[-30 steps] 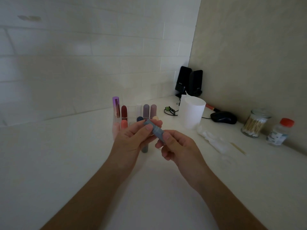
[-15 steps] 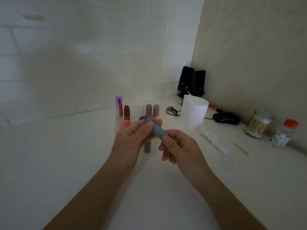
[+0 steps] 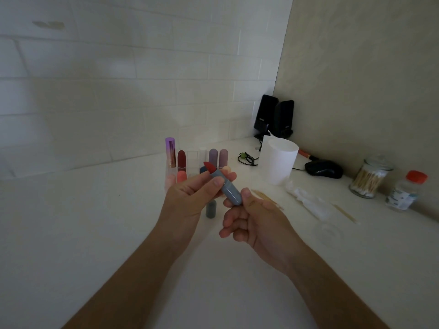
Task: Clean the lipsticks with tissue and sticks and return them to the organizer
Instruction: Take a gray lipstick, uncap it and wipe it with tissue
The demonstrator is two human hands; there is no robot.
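Head view: we are seeing the lipstick [image 3: 225,188] held up in the air just in front of the organizer [image 3: 193,157], tilted, with its red tip [image 3: 210,167] pointing toward the organizer.

The left hand [image 3: 190,198] is pinching the upper part of the grey tube, thumb and fingers clamped just under the tip. The right hand [image 3: 251,219] is pinching the rounded base between thumb and forefinger, its other fingers loosely curled and holding nothing.

The grey cap [image 3: 211,209] is lying on the table in front of the organizer, under the hands. The tissue [image 3: 306,200] and a stick [image 3: 263,194] are lying to the right of the organizer.

We are judging the tube light, stiff and smooth, so probably a bit slippery. The red tip is likely soft, smearing or snapping easily. We are advising a grip on the tube only, with light tissue pressure on the tip.

Against the earlier frames, the red tip is now standing well out of the tube, where before it was barely showing. Both hands are keeping the same grips.
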